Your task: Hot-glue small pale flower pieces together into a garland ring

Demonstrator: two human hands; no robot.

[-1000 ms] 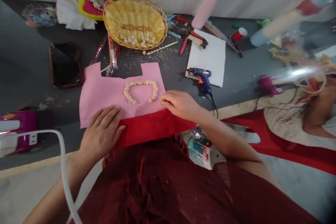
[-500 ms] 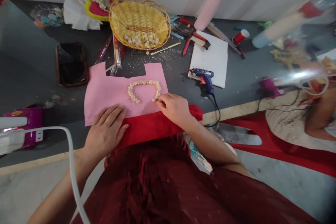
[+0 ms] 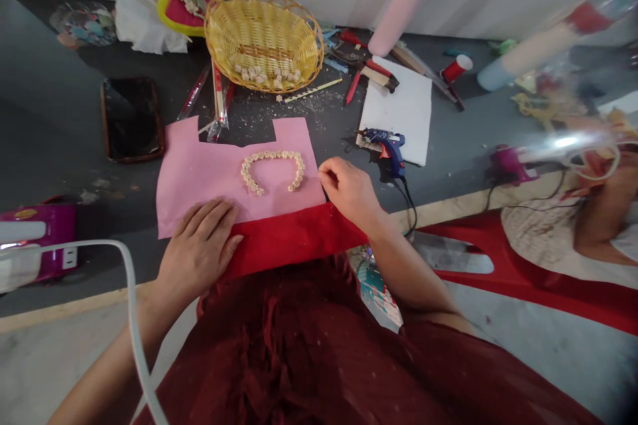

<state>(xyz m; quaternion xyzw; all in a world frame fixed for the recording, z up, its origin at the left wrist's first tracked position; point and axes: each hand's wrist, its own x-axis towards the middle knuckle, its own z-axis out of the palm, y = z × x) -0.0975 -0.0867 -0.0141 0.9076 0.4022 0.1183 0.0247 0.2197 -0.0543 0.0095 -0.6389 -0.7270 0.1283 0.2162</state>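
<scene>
A curved string of small cream flowers [image 3: 273, 155] lies on a pink sheet [image 3: 199, 169], its two ends pointing toward me. My left hand [image 3: 202, 242] rests flat on the sheet's near edge, fingers spread, close to a red cloth [image 3: 294, 236] along the table's front. Just right of the sheet is my right hand [image 3: 349, 189], its fingers curled together in a pinch. Whether anything small is between those fingertips cannot be made out. The flower string is touched by neither hand.
Behind the sheet stands a wicker basket [image 3: 264, 40] with small flowers in it. A blue glue gun [image 3: 391, 146] lies on white paper [image 3: 416, 106]. A phone [image 3: 132, 119] is at left. At far right a person's arm [image 3: 605, 212] shows.
My right hand has moved right, away from the end of the flower string, to beside the sheet's right edge. My left hand stays on the sheet.
</scene>
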